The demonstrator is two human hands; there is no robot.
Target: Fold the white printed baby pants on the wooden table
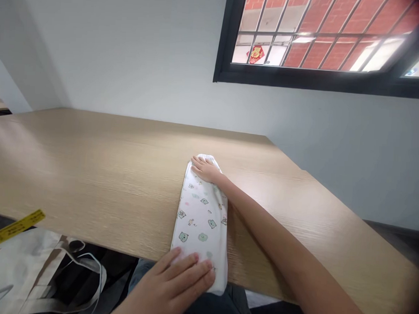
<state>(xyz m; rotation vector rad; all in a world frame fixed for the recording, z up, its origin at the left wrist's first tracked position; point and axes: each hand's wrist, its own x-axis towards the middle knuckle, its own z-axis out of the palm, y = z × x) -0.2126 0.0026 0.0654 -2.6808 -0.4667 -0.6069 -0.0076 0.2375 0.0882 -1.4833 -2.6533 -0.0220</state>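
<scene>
A folded white cloth (202, 212) printed with small green animal faces lies lengthwise on the wooden table (101, 171), its near end sticking out past the front edge. My left hand (176, 285) rests on that near end, fingers stretched out and slightly apart. At the far end my right hand (206, 170) lies flat on the cloth with fingers spread, the forearm reaching in from the lower right. Neither hand grips the cloth; both touch its top. The cloth looks flat, with some light creases along its right side.
Below the table's left front edge is a pale fabric bag (20, 264) with straps, and a yellow printed strip (15, 229) crosses above it. A white wall (137, 52) stands behind the table. A dark-framed barred window (303, 78) is at upper right.
</scene>
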